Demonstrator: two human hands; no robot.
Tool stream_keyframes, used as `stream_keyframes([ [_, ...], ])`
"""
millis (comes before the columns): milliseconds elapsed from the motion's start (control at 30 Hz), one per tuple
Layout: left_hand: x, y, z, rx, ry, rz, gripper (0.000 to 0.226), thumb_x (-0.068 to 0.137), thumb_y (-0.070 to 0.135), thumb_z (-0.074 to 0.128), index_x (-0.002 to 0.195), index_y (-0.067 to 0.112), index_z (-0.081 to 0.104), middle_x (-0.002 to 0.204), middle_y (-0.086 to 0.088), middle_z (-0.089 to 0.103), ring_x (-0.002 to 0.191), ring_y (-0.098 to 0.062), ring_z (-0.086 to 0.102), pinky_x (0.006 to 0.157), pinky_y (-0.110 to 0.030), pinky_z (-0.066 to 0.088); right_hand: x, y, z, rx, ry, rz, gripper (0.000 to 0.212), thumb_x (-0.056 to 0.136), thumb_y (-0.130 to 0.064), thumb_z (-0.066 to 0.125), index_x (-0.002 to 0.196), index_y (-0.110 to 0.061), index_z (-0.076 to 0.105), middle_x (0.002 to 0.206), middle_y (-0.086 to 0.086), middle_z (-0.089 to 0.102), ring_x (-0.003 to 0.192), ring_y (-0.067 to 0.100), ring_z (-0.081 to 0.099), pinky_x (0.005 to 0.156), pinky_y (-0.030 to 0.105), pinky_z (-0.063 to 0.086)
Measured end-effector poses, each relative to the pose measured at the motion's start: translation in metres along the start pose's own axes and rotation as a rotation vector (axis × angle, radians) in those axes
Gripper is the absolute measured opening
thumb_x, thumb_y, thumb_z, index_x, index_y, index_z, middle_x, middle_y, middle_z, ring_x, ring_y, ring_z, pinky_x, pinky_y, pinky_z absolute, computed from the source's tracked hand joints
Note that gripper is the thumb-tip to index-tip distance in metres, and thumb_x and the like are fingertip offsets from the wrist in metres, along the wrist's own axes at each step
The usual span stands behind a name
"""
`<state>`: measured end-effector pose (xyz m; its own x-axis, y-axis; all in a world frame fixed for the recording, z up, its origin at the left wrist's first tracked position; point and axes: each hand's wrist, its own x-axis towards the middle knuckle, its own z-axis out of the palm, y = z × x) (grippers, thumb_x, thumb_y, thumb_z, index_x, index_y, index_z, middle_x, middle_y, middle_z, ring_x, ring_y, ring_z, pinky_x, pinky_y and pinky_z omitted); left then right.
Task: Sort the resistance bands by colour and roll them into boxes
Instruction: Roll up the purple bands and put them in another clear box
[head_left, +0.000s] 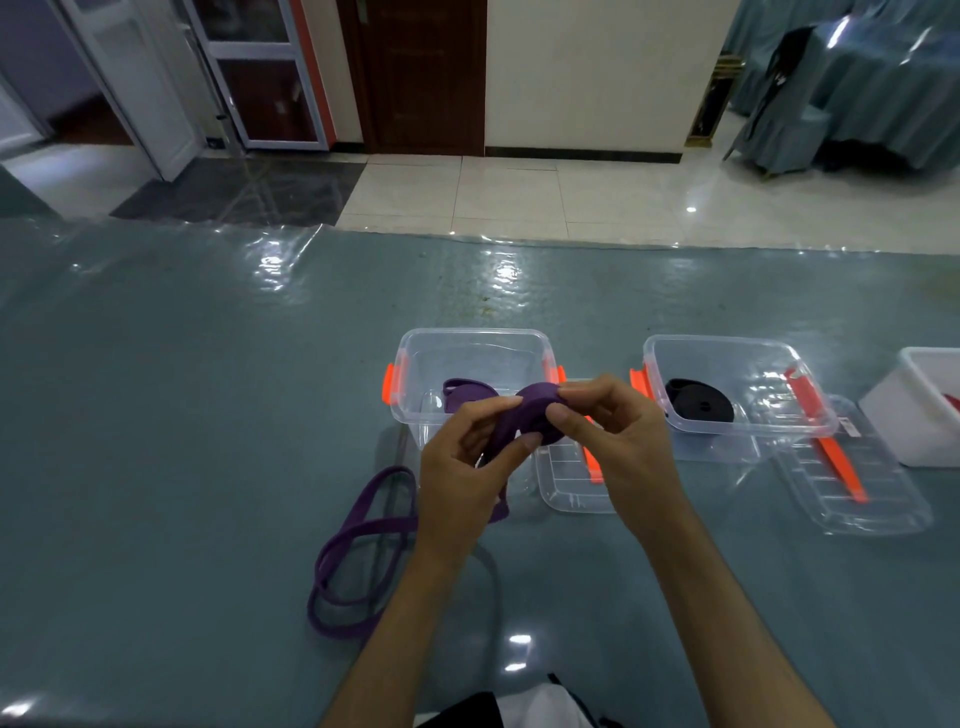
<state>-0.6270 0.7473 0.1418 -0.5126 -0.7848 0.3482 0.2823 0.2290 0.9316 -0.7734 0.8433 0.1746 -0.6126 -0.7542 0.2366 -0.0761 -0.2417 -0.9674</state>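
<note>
Both my hands hold a purple resistance band (535, 410), partly wound into a roll, in front of a clear box (415, 364) with orange latches. My right hand (608, 436) pinches the roll. My left hand (467, 467) grips the strap that feeds into it. The band's loose end (358, 551) trails down and lies in loops on the table at the left. Another purple band (460, 395) lies inside that clear box. A second clear box (779, 358) to the right holds a rolled black band (698, 400).
Two clear lids with orange handles lie on the teal table: one lid (566, 483) below my right hand, the other lid (857, 467) by the second box. A white box (914, 415) with something red inside stands at the right edge. The table's far edge (519, 239) meets a tiled floor.
</note>
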Motion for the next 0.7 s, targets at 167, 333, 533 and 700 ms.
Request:
stream_keyframes([
  [167,-0.001,0.0,-0.005,0.077,0.026,0.077,0.037,0.087,0.007,0.085,0.12,0.018,0.073,0.115,0.009,0.076,0.111,-0.023,0.075,0.094,-0.034,0.062,0.002,-0.008,-0.009,-0.072,-0.05,0.004,0.019,0.078,-0.015,0.083,0.082,-0.008,0.066,0.101,0.014,0.078,0.096,0.029,0.077,0.078,0.041,0.066],
  [333,0.003,-0.001,-0.008,0.004,0.034,0.066,0.032,0.088,0.01,0.082,0.119,0.01,0.074,0.114,-0.008,0.078,0.108,-0.026,0.075,0.094,-0.032,0.06,0.0,-0.01,-0.001,0.022,-0.051,-0.036,0.022,0.086,-0.011,0.077,0.106,-0.003,0.071,0.099,0.017,0.077,0.098,0.035,0.077,0.075,0.044,0.067],
  [533,0.004,0.002,-0.015,-0.018,0.073,-0.004,0.032,0.082,0.018,0.09,0.111,0.022,0.08,0.106,0.002,0.081,0.101,-0.022,0.079,0.087,-0.025,0.062,-0.001,-0.007,-0.002,-0.111,-0.058,0.003,0.021,0.079,-0.016,0.082,0.091,-0.004,0.069,0.101,0.013,0.077,0.099,0.028,0.077,0.08,0.051,0.066],
  [700,0.008,0.003,-0.012,-0.036,0.018,-0.023,0.034,0.084,0.021,0.087,0.117,0.021,0.077,0.115,0.001,0.078,0.11,-0.026,0.075,0.093,-0.026,0.06,-0.003,-0.007,0.002,0.021,-0.073,-0.03,0.024,0.089,-0.012,0.076,0.111,-0.005,0.072,0.102,0.016,0.075,0.1,0.034,0.075,0.072,0.044,0.067],
])
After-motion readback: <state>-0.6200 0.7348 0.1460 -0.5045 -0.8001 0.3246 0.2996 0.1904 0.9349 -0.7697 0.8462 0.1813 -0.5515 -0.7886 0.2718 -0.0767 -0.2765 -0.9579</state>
